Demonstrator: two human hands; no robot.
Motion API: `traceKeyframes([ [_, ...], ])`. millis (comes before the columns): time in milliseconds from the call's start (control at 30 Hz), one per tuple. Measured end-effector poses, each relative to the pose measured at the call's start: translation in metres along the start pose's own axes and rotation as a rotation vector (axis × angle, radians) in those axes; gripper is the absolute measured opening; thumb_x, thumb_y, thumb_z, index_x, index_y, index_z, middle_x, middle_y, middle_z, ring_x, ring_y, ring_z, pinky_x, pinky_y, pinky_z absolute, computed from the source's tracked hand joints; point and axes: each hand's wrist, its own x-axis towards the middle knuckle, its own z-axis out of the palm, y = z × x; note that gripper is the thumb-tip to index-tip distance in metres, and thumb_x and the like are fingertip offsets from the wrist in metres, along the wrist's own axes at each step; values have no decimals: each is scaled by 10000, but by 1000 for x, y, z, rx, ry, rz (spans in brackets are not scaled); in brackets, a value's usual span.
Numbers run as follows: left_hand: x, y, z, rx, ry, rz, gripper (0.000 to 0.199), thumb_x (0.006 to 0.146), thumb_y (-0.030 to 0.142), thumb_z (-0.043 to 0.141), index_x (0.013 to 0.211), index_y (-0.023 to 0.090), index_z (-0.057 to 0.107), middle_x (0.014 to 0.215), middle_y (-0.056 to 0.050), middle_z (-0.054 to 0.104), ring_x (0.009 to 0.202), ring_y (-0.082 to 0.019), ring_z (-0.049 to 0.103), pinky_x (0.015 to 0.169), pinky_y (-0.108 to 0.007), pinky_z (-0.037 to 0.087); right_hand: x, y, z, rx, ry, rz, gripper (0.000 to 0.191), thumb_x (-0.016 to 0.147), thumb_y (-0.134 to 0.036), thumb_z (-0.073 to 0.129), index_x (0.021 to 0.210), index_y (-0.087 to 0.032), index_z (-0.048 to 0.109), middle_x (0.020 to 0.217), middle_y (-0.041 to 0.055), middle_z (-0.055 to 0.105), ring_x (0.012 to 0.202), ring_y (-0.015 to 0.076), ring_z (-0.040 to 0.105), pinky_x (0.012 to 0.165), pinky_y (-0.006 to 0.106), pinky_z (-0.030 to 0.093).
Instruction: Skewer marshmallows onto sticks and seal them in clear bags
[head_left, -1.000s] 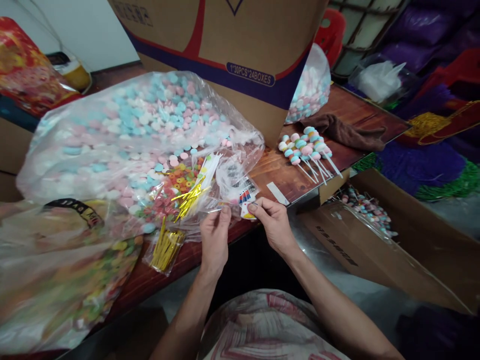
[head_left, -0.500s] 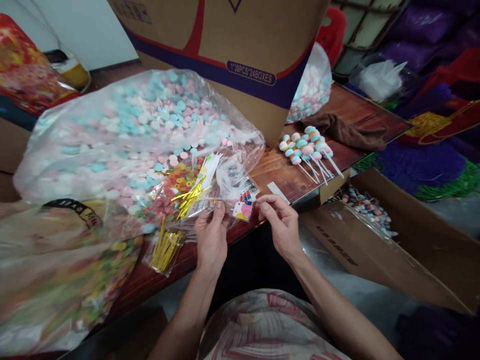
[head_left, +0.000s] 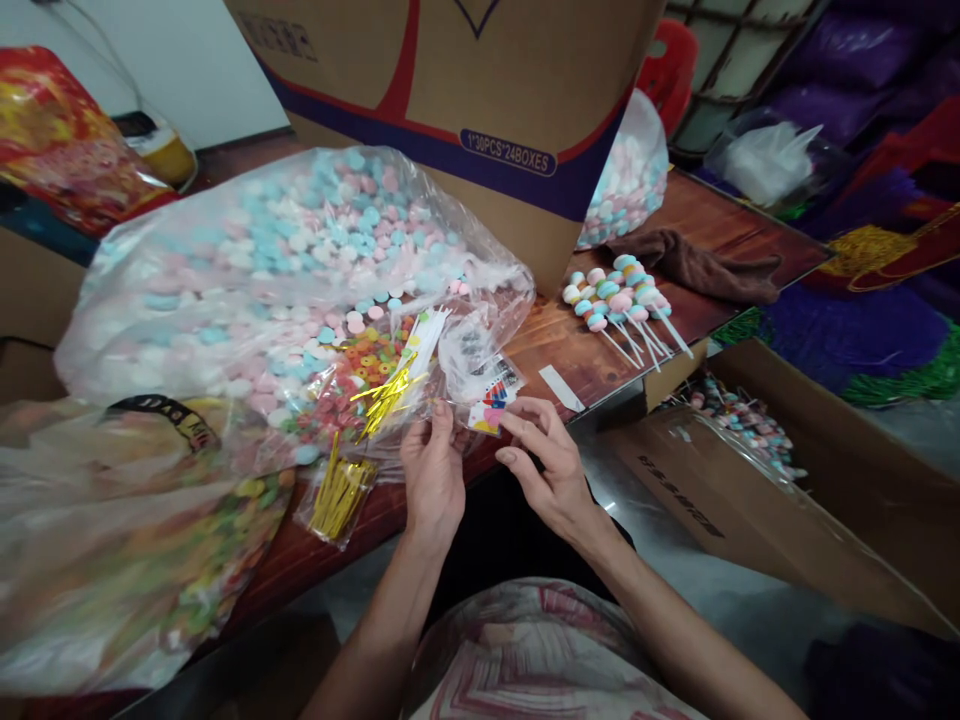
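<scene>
My left hand (head_left: 435, 465) is closed, thumb pressed against the fingers, on what looks like a clear plastic bag; its outline is hard to make out. My right hand (head_left: 551, 460) has its thumb and fingers apart, with fingertips at a small printed piece in yellow, pink and white (head_left: 486, 416). Whether they touch it is unclear. Just beyond my left hand lie loose gold twist ties (head_left: 386, 400), white sticks (head_left: 427, 335) and ring-shaped gummies (head_left: 371, 360). A packet of gold twist ties (head_left: 341, 500) rests near the table edge.
A large clear bag of pastel candies (head_left: 300, 230) covers the table's left, before a tall cardboard box (head_left: 525, 80). Candy skewers (head_left: 619, 295) lie at the right beside a brown cloth (head_left: 694, 262). Below stands an open carton (head_left: 697, 480) containing more skewers. A gummy bag (head_left: 150, 560) is front left.
My right hand has moved left, toward my left hand, and its thumb and fingers have spread apart. My left hand keeps its closed grip. The whole view has shifted slightly.
</scene>
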Motion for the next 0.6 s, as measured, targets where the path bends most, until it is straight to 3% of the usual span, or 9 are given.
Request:
traceKeyframes([
  [200,-4,-6,-6,121,-50,-6,351,705,477,830,860,182,721,829,-18,735,725,-139,673,727,-266,515,7,4,-8,-211,-320,-22,241,1014,-381,587,1162,-221,691,1228,113,578,1050,250,606,902,385,534],
  [333,-7,-11,-19,316,-116,8,369,760,525,769,811,162,726,681,-10,670,615,-123,594,593,-236,453,9,5,-7,-230,-346,-64,342,1017,-437,579,1269,-212,635,1185,115,629,1020,241,629,867,357,540],
  [433,-10,-11,-26,381,-148,-3,389,811,548,708,728,168,694,614,1,611,561,-113,526,546,-233,418,8,6,-5,-358,-346,-139,371,1020,-472,563,1236,-184,653,1105,120,675,950,248,640,827,359,516],
  [600,-18,-4,-28,631,-118,241,378,863,499,666,656,183,677,634,0,606,617,-125,497,600,-239,416,15,6,-8,-675,-284,-254,332,981,-510,623,1008,-202,743,973,91,718,786,232,593,748,364,426],
])
